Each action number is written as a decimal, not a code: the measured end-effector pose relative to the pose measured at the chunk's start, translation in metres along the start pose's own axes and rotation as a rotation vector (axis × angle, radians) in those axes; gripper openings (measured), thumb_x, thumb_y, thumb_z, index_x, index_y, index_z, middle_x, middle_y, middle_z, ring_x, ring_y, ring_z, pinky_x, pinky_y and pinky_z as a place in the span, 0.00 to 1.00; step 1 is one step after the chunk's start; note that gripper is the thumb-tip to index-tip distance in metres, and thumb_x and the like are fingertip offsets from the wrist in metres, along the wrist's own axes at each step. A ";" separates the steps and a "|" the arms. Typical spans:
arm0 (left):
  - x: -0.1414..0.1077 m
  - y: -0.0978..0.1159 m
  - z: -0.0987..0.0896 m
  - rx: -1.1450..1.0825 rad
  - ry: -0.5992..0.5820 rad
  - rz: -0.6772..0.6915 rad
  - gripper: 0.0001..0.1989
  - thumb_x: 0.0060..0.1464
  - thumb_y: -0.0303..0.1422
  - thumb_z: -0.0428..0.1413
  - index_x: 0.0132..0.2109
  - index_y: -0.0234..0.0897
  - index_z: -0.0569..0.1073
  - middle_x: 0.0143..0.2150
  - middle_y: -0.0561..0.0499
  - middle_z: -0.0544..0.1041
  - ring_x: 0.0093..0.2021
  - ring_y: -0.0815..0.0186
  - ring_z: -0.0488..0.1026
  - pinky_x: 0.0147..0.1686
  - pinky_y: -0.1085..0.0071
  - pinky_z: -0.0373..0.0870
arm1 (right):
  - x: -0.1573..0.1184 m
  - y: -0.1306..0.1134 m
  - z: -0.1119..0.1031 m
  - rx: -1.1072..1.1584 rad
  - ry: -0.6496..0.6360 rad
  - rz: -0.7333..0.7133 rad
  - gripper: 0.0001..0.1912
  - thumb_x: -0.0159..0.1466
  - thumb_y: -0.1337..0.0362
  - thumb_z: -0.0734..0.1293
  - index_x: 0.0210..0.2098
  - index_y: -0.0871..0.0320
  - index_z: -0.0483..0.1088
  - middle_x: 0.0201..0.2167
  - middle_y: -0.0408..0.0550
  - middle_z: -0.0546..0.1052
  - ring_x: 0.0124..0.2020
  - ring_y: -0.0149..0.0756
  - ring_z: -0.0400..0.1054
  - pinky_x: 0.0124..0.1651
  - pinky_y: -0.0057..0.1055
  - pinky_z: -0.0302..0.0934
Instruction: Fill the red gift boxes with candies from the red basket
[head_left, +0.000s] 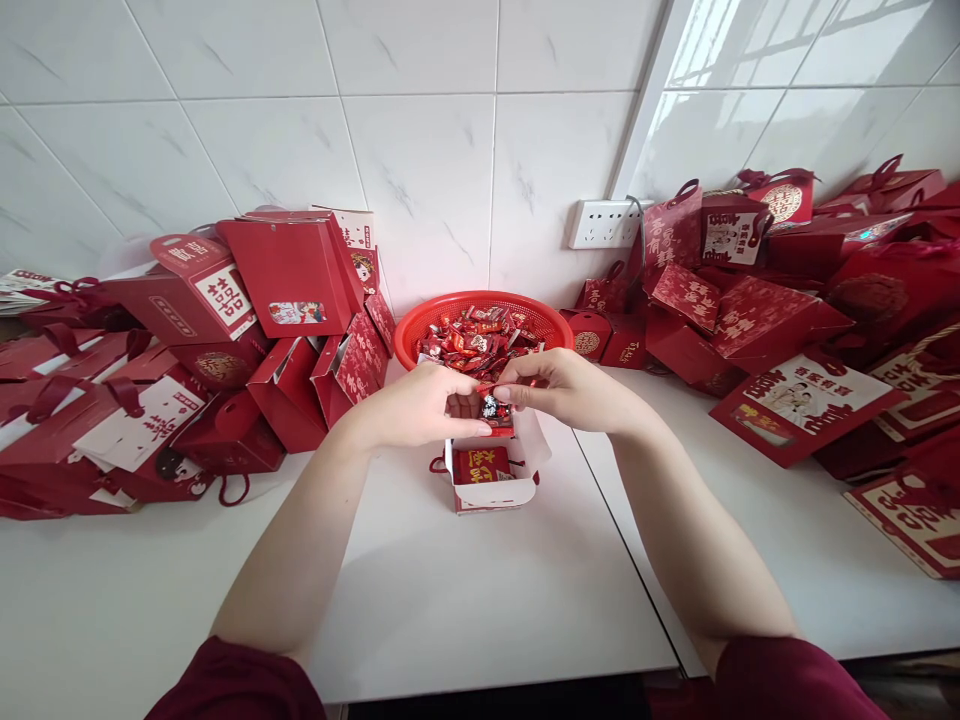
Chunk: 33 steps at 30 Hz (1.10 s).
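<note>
Above a small open gift box [496, 495] my two hands meet. My left hand [412, 405] is curled around a red-wrapped candy [493, 408] with black and white print. From the other side my right hand [559, 385] pinches its upper edge between thumb and fingers; whether it grips a second piece I cannot tell. The box has a white inside and a raised white flap. A red packet with gold characters [480, 466] lies in it. Just behind my hands stands a red plastic basket [407, 335] heaped with wrapped candies [480, 338].
Red gift boxes [289, 265] with ribbon handles are piled on the left. Another heap of red boxes [750, 310] fills the right side. A power strip [606, 224] sits against the tiled wall [420, 150]. A seam runs across the white table [480, 610].
</note>
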<state>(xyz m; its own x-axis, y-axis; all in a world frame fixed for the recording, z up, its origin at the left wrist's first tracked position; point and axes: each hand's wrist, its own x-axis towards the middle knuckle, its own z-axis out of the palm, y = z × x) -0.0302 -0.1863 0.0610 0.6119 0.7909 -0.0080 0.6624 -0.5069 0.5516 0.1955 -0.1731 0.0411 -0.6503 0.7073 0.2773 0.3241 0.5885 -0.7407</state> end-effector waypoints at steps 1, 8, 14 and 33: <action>0.000 0.000 0.000 0.002 -0.003 -0.002 0.15 0.52 0.42 0.60 0.29 0.36 0.68 0.25 0.56 0.69 0.26 0.70 0.65 0.24 0.73 0.56 | 0.000 0.000 0.000 -0.006 0.002 0.002 0.15 0.67 0.55 0.64 0.31 0.59 0.72 0.27 0.42 0.71 0.29 0.30 0.60 0.33 0.28 0.54; 0.001 -0.002 0.000 -0.074 -0.053 -0.032 0.15 0.52 0.43 0.60 0.32 0.36 0.70 0.30 0.55 0.73 0.29 0.69 0.67 0.26 0.73 0.60 | -0.001 -0.007 0.004 -0.105 0.082 -0.050 0.16 0.68 0.59 0.63 0.26 0.59 0.69 0.23 0.41 0.67 0.27 0.29 0.57 0.30 0.28 0.51; -0.003 -0.007 -0.008 -0.018 -0.001 0.042 0.15 0.56 0.43 0.57 0.29 0.36 0.69 0.27 0.55 0.71 0.27 0.71 0.65 0.26 0.73 0.60 | -0.003 -0.014 0.005 -0.191 0.251 -0.129 0.15 0.70 0.60 0.60 0.31 0.60 0.71 0.30 0.46 0.74 0.31 0.31 0.64 0.34 0.29 0.55; -0.012 -0.018 -0.029 0.025 -0.320 -0.220 0.24 0.58 0.39 0.53 0.61 0.46 0.68 0.41 0.53 0.79 0.36 0.67 0.76 0.35 0.74 0.68 | -0.008 -0.002 -0.002 -0.496 0.040 0.083 0.10 0.67 0.66 0.59 0.37 0.56 0.73 0.31 0.43 0.77 0.29 0.31 0.67 0.31 0.28 0.54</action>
<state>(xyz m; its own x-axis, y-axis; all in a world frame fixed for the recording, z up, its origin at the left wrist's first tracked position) -0.0614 -0.1766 0.0750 0.5558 0.7364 -0.3859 0.8004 -0.3486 0.4876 0.2011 -0.1789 0.0413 -0.5843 0.7687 0.2603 0.6677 0.6376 -0.3843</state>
